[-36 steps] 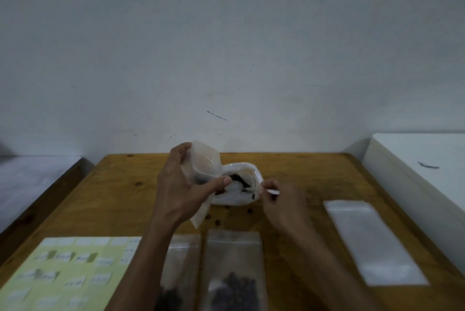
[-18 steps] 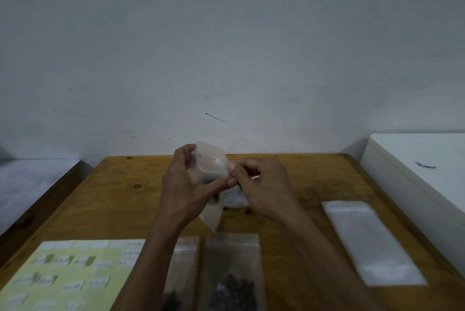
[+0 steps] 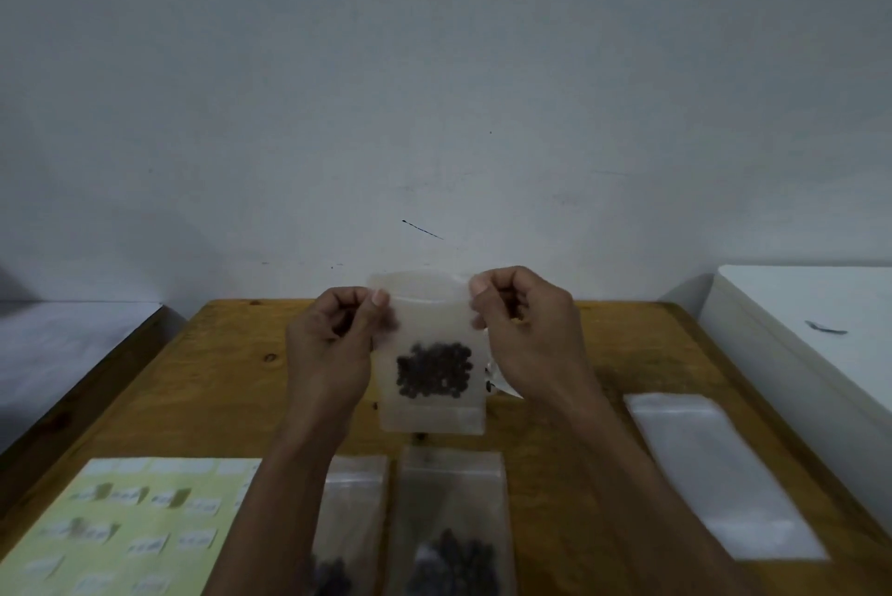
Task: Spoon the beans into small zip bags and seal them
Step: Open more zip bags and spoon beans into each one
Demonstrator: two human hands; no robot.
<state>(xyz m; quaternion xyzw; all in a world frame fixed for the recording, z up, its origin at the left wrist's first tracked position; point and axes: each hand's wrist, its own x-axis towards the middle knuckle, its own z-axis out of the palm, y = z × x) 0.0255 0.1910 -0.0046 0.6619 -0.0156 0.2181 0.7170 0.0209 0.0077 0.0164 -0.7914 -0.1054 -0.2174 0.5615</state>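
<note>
At the bottom centre of the frame, 2 filled zip bags lie flat on the wooden table, dark beans pooled at their near ends. A yellow label sheet sits at lower left and a stack of empty bags at lower right. Above the centre, a third small bag hangs upright off the table, its beans gathered low inside. The left hand pinches its upper left corner and the right hand pinches the upper right. Sealing looks to be the step in hand; whether the zip strip is already pressed closed cannot be told. Next, thumbs and fingers should press along the strip from edge to edge. The white wall fills the upper frame.
</note>
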